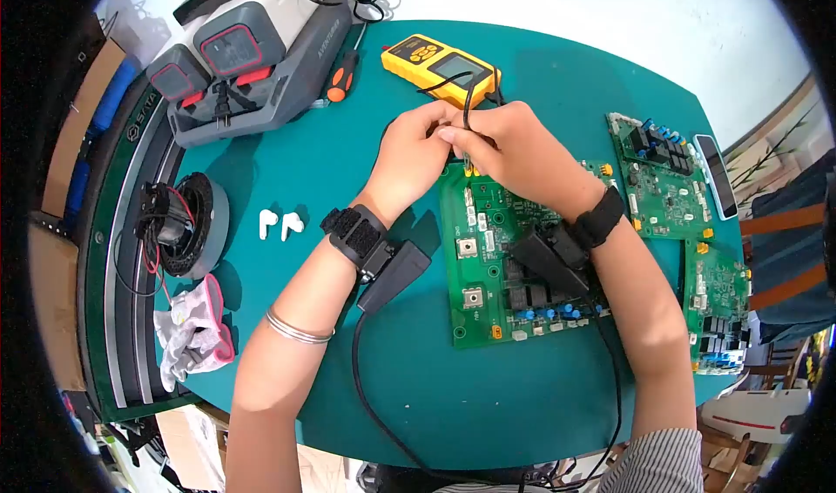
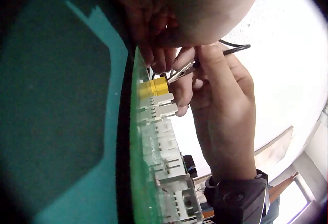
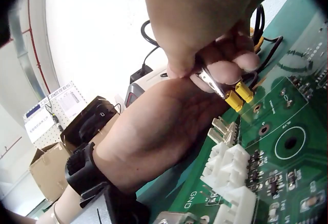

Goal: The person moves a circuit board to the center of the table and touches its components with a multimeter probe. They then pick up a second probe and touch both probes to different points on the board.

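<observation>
A large green circuit board (image 1: 475, 326) lies on the table under my right forearm. Between thumb and fingers my right hand (image 1: 522, 153) pinches a metal alligator clip (image 3: 211, 83) on a black lead. The clip's jaws reach a small yellow connector (image 3: 234, 101) at the board's far edge, with a second yellow connector (image 3: 244, 92) beside it. My left hand (image 1: 414, 155) meets the right one there, its fingers bent close to the yellow connectors; whether it holds anything I cannot tell. Black leads run from the hands toward a yellow handheld meter (image 1: 444, 66) just beyond.
More circuit boards (image 1: 666, 192) and a phone (image 1: 716, 177) lie at the right. To the left are white earbuds (image 1: 280, 224), a glove (image 1: 196, 327) and a round motor part (image 1: 187, 223). A grey charger-like machine (image 1: 261, 84) and a screwdriver (image 1: 343, 77) occupy the back left.
</observation>
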`<state>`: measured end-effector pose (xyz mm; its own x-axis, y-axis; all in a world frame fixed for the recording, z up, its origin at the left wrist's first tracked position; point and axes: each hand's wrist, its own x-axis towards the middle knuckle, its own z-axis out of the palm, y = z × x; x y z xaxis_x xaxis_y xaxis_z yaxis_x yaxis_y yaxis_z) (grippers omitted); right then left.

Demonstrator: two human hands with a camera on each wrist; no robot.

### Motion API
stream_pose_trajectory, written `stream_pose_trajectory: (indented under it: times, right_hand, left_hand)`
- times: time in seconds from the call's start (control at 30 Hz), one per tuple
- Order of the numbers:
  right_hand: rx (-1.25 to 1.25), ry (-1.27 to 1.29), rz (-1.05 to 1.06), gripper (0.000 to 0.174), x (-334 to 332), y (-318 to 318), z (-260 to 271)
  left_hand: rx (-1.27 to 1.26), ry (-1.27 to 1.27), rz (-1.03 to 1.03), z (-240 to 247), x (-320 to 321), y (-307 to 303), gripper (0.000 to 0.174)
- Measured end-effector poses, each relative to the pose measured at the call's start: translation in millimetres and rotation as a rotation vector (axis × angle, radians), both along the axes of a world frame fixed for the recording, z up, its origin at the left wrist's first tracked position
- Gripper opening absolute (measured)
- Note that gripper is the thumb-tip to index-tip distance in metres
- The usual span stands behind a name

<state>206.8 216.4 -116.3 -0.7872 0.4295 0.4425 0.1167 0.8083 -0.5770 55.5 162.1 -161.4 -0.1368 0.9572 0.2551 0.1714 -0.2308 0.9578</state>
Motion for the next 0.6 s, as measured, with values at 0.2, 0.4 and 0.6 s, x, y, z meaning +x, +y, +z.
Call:
stream_pose_trajectory:
  times: [0.2, 0.4, 0.6]
  right_hand:
    - [-0.012, 0.011, 0.006, 0.024, -0.3, 0.5, -2.6]
    - [0.033, -0.008, 0.0, 0.024, 0.9, 0.8, -0.5]
    - [0.017, -0.01, 0.001, 0.024, 0.8, 0.8, -0.8]
  left_hand:
    - [-0.009, 0.016, 0.007, -1.5, -0.8, 0.9, 0.013]
    - [-0.003, 0.036, 0.023, -0.1, 0.4, -0.1, 0.013]
    - [-0.01, 0.034, 0.01, 0.9, -0.6, -0.2, 0.013]
